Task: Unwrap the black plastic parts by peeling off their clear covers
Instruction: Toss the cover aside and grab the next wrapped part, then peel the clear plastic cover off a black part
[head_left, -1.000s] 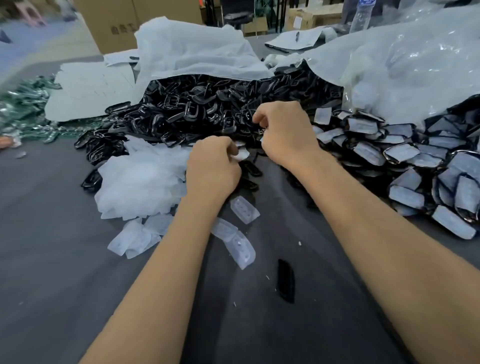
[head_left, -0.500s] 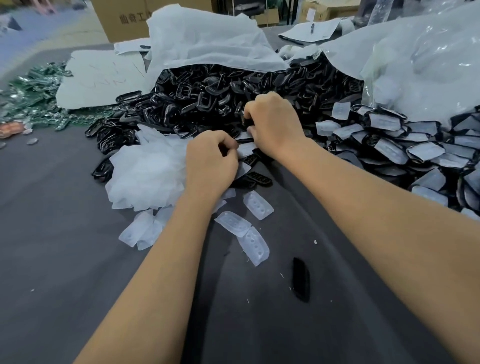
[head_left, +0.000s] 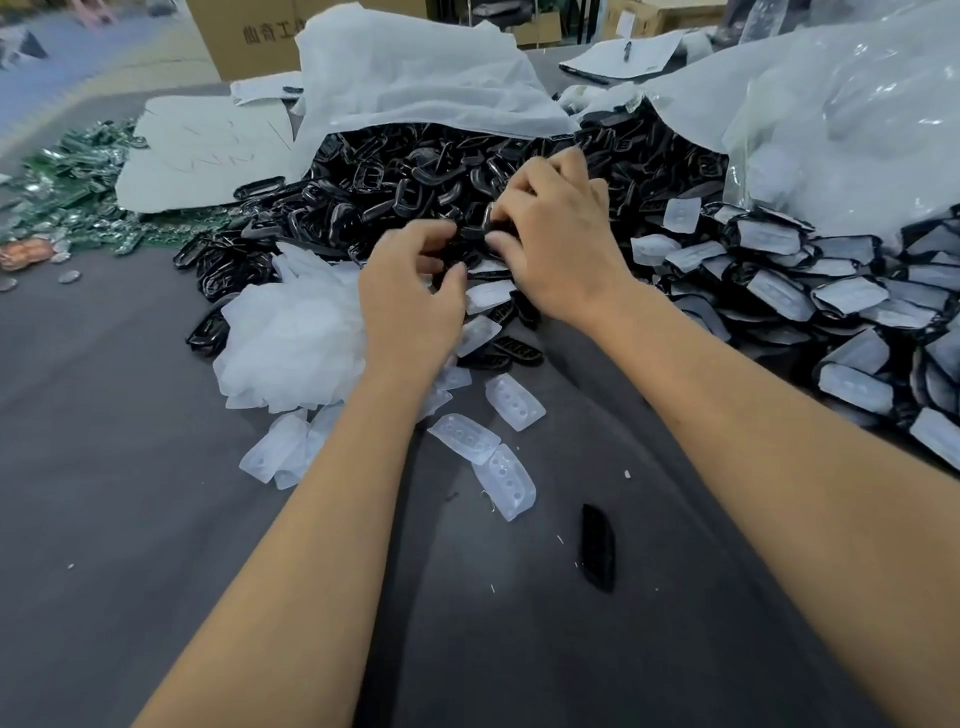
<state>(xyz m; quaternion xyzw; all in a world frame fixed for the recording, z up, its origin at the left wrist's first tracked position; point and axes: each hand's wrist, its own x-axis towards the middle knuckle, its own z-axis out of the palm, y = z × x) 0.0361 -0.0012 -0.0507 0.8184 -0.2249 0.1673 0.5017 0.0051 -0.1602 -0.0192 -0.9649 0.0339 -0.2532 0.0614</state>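
Grey surface (head_left: 130, 493) carries a big heap of glossy black plastic parts (head_left: 415, 176), still-covered ones at right (head_left: 810, 291), peeled clear covers (head_left: 291, 338) at left. Right hand (head_left: 561, 244) grip pinches one black part (head_left: 485, 221) over the heap; left hand (head_left: 410, 301) fingers curled beside it, contact unclear.

Bare grey desk (head_left: 130, 519) lay open on the near left and between the forearms, broken only by a lone black part (head_left: 598, 546) and a few loose covers (head_left: 483, 441). Ahead, the black pile (head_left: 395, 192) blocked the way across the middle, with a white heap of covers (head_left: 291, 338) just left of the hands (head_left: 410, 306). On the right, wrapped parts (head_left: 831, 306) crowded the desk to the edge, under a plastic bag (head_left: 857, 114).
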